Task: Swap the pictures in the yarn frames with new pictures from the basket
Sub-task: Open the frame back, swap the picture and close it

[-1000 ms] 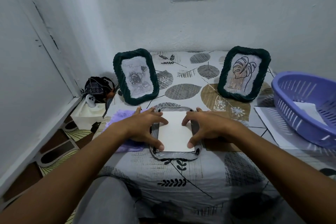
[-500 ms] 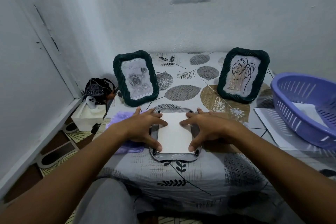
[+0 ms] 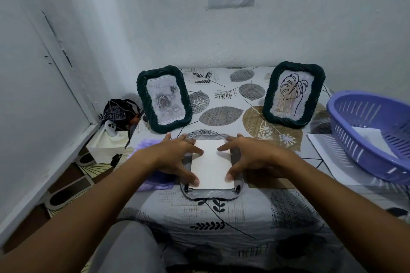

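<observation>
Both hands, left hand (image 3: 175, 157) and right hand (image 3: 250, 157), press spread fingertips on the white card (image 3: 211, 166), each grip spread. It looks light, thin and bendable; hold it by the side edges.

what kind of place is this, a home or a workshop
Most likely a corner of a home, not a workshop. A table with a leaf-print cloth stands against painted white walls, decorative yarn frames stand on it beside a purple plastic basket, and a small bag sits on the floor-level ledge.
</observation>
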